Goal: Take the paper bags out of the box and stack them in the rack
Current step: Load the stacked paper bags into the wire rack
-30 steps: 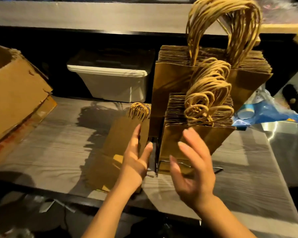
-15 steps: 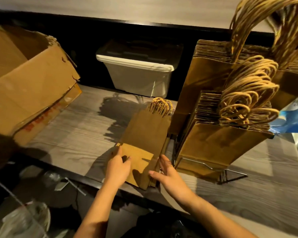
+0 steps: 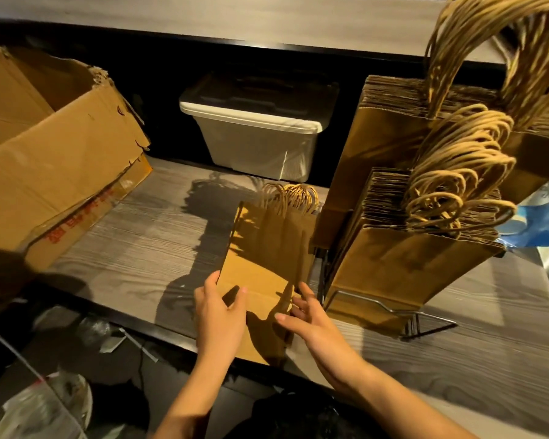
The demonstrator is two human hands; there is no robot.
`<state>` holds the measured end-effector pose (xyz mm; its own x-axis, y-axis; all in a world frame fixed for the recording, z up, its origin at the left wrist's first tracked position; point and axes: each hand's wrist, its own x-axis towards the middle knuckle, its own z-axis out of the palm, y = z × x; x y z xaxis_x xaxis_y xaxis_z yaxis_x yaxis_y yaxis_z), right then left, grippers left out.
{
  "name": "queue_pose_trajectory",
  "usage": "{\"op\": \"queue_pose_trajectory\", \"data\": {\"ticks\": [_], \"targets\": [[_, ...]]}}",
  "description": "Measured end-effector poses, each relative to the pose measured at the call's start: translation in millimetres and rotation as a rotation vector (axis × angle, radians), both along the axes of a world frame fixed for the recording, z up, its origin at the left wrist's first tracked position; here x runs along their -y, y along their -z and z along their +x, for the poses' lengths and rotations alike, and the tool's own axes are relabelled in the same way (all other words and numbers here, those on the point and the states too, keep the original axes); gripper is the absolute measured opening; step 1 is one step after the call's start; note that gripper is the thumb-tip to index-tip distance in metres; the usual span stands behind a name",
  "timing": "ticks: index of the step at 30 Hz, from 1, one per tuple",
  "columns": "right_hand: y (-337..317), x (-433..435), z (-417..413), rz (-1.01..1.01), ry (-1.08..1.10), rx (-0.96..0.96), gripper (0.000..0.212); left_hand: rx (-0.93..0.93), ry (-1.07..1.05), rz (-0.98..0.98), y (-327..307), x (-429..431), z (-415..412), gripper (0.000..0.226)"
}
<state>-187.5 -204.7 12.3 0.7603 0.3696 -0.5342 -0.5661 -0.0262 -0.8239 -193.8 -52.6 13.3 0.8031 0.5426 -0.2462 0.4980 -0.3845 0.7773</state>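
Head view. Bench (image 3: 146,248): grey wood-grain top, dark front edge. Rack (image 3: 425,324): wire frame, standing on the bench at the right. Racked bags, two upright rows: small bags (image 3: 403,267) in the rack's front row, tall bags (image 3: 384,147) in the row behind, twisted paper handles rising in bunches above both. Flat bags (image 3: 267,248): a thin pile of brown paper bags lying on the bench just left of the rack, handles (image 3: 295,196) pointing away from the person, folded bottoms toward the person, near end at the bench's front edge. Left hand (image 3: 219,315): at the pile's near corner farthest from the rack, thumb lying on the top face, fingers fairly straight along the side edge, not closed round anything. Right hand (image 3: 314,324): at the pile's near corner closest to the rack, fingers spread and relaxed, tips touching the edge, no grip seen. Box (image 3: 54,172): worn cardboard, torn flap, open top, well left of the rack on the bench; contents not visible. Tub (image 3: 260,144): white plastic with a dark lid, behind the flat pile and left of the rack, under a shelf (image 3: 267,17). Blue plastic (image 3: 539,223): right of the rack, partly hidden by it.
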Motion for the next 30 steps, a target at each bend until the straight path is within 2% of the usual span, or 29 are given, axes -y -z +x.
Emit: {"op": "queue_pose_trajectory", "data": {"ticks": [5,7,14,19,22,26,30], "targets": [[-11,-2,-4,-0.072,-0.026,0.176,0.084,0.155,-0.190,-0.179,-8,-8,1,0.020],[-18,-4,-6,-0.069,-0.020,0.243,0.083,0.223,-0.251,-0.231,-18,-5,0,0.017],[-54,-1,-14,-0.077,0.056,0.514,0.079,0.449,-0.252,-0.354,-47,7,-10,0.028],[-78,9,-19,-0.110,0.165,0.775,0.077,0.487,-0.199,-0.542,-78,19,-5,0.029],[-86,19,-20,-0.176,0.250,0.939,0.078,0.504,-0.148,-0.692,-87,27,-2,0.050],[-92,33,-25,-0.254,0.366,1.036,0.084,0.509,0.010,-0.759,-98,54,3,0.075],[-96,48,-32,-0.330,0.473,1.093,0.089,0.513,0.115,-0.780,-106,83,4,0.077]]}}
